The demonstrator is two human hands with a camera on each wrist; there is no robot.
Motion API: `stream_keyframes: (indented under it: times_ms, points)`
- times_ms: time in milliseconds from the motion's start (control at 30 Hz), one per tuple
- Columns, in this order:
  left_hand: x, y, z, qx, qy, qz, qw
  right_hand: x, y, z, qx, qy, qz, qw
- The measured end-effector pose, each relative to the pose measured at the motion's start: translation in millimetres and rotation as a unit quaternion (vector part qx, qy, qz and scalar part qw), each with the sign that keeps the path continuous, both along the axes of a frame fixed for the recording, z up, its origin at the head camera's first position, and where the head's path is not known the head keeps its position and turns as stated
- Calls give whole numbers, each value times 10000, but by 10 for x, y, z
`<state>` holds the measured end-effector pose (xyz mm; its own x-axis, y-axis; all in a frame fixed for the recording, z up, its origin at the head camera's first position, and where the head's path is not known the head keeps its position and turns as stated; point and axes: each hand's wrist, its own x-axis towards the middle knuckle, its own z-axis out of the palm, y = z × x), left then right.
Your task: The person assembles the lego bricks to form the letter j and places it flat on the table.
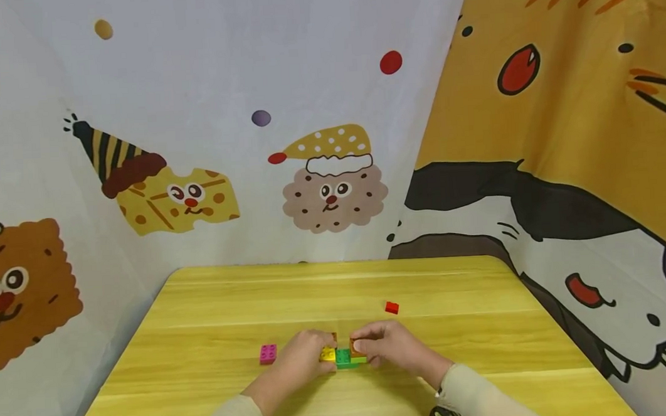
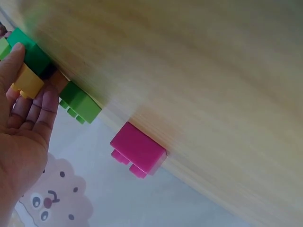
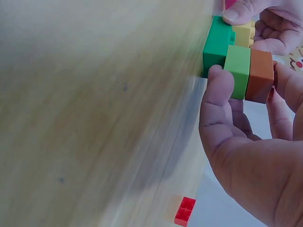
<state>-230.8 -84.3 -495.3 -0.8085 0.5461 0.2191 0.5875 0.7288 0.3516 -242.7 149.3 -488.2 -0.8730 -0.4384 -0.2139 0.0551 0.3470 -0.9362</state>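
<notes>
A dark green toy building brick point(image 1: 343, 357) lies on the table with a yellow brick point(image 1: 327, 354) on its left end and a light green brick point(image 3: 237, 71) on its right. My left hand point(image 1: 307, 354) grips the yellow brick and the green brick's left end, thumb at the near side. On top of the light green brick sits a brown brick point(image 3: 259, 75). My right hand point(image 1: 390, 344) pinches this light green and brown pair between thumb and fingers. Behind the left fingers, another light green brick point(image 2: 80, 101) is visible beside a partly hidden brown piece point(image 2: 58, 81).
A pink brick point(image 1: 268, 354) stands on the wooden table point(image 1: 203, 315), left of my left hand. Farther back to the right lies a small red brick point(image 1: 391, 307). A cartoon-printed cloth point(image 1: 235, 62) hangs behind the table.
</notes>
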Motion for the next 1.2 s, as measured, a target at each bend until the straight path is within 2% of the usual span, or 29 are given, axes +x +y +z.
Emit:
stream_keyframes:
  times_ms: [133, 367, 533, 633, 733, 833, 933, 1200]
  points:
    - [-3, 2, 10, -4, -81, 15, 10000, -17, 2, 5, -65, -194, -63, 9998]
    - [22, -17, 36, -49, -102, -46, 9999, -33, -1, -2, -85, -240, -29, 9997]
    - [51, -90, 60, 34, -263, -71, 9996, -32, 4, 2, -78, -194, 28, 9998]
    - [56, -170, 84, 144, -386, 30, 9991, -24, 7, 8, -92, -189, 19, 9998]
    - [67, -288, 116, 128, -217, 208, 9995, -18, 13, 8, -75, -224, -14, 9997]
    - [67, -406, 121, 0, 224, 357, 9991, -20, 23, -4, -47, -248, -54, 9997]
    - [51, -485, 86, -175, 516, 453, 9975, -25, 32, -23, -44, -247, -82, 9997]
    - [-22, -465, -21, -588, 916, 417, 9932, -29, 28, -38, -82, -206, -59, 9997]
